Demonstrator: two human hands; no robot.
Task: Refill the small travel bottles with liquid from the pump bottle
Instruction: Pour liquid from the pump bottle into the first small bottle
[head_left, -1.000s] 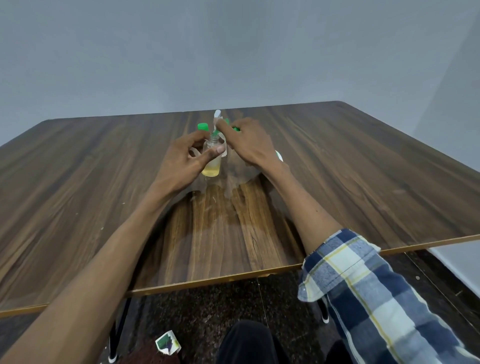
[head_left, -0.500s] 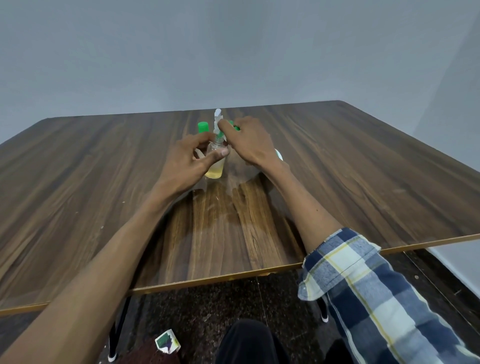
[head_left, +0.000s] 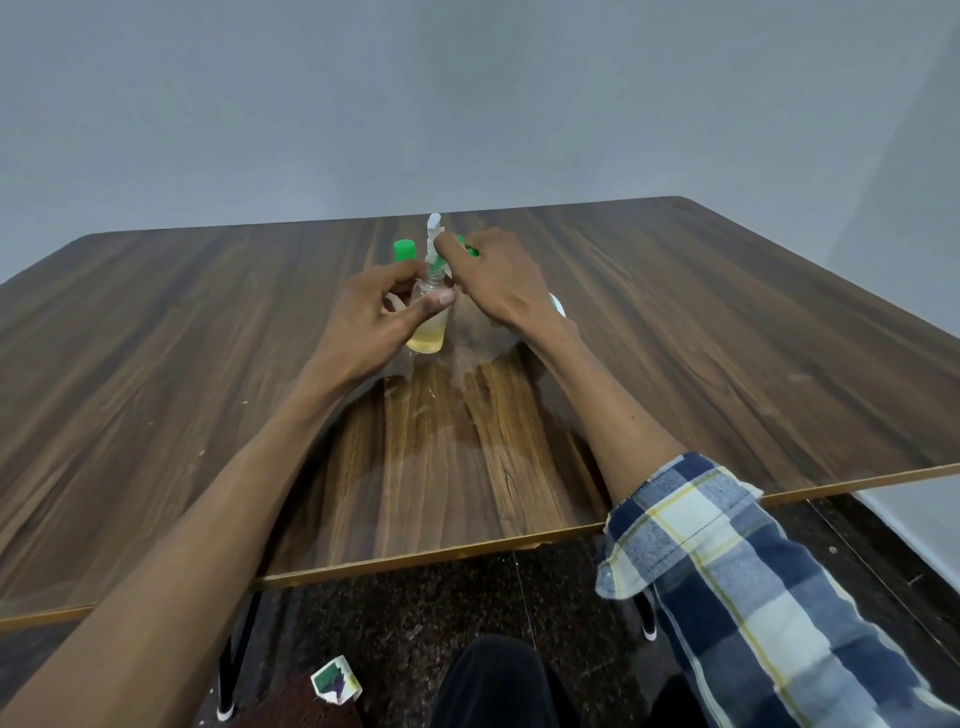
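My left hand grips a small clear travel bottle that stands on the table, with yellow liquid in its lower part. The thumb lies across the bottle's front. My right hand reaches over the bottle's neck and pinches a green cap, mostly hidden by the fingers. The white pump head of the pump bottle rises just behind the neck; the pump bottle's body is hidden. A second travel bottle with a green cap stands behind my left hand.
The wooden table reaches to a grey wall. A small white object lies right of my right wrist. The table's near edge runs across the lower frame, with a dark floor and a small carton below.
My left thumb has slid a little higher on the travel bottle. The green cap has shifted slightly at the neck under my right fingers. Both arms stay almost where they were.
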